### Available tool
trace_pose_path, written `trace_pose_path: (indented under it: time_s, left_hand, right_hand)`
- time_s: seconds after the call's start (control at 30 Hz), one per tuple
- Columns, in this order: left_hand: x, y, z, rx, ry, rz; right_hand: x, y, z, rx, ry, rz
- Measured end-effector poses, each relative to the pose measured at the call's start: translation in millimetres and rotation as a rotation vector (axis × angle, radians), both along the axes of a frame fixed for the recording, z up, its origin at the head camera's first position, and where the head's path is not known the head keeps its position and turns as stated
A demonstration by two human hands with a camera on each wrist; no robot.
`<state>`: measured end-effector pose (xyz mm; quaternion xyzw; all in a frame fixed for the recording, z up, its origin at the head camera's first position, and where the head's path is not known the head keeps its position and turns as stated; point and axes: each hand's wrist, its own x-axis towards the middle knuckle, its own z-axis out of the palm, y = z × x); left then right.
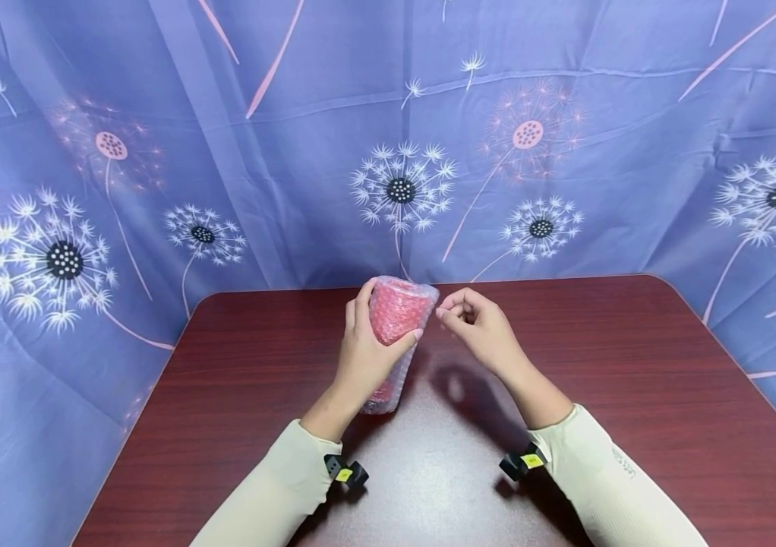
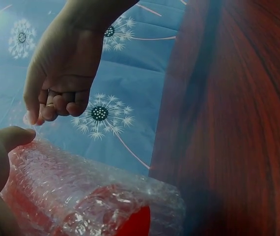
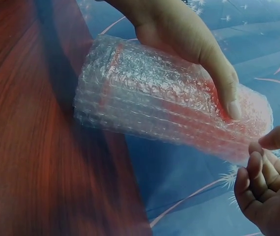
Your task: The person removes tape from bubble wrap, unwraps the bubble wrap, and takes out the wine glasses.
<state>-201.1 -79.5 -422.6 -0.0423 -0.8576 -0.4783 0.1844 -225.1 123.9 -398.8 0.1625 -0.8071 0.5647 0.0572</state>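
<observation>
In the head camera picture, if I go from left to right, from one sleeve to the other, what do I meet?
Left sleeve, bubble-wrapped red bundle, right hand, right sleeve. The left hand overlaps the bundle, so it's left out.

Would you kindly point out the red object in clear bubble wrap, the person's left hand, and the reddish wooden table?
Red object in clear bubble wrap (image 3: 154,96), right wrist view: middle of its wrapped side.
Left hand (image 1: 366,357), head view: back of the hand.
Reddish wooden table (image 1: 634,372), head view: bare top.
</observation>
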Motion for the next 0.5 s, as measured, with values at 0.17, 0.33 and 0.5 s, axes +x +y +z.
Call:
trace_pose_path:
  time_s: [0.17, 0.33, 0.5]
  left_hand:
    - [-0.4, 0.6, -0.9, -0.011, 0.016, -0.002]
    - [-0.9, 0.7, -2.2, -0.023, 0.035, 0.002]
    - [-0.6, 0.5, -2.4, -0.032, 0.039, 0.011]
  right_hand:
    - [0.2, 0.6, -0.6, 0.014, 0.012, 0.051]
    - [0.7, -0.2, -0.1, -0.028, -0.014, 0.091]
    - [-0.7, 0.4, 0.4, -0.039, -0.071, 0.119]
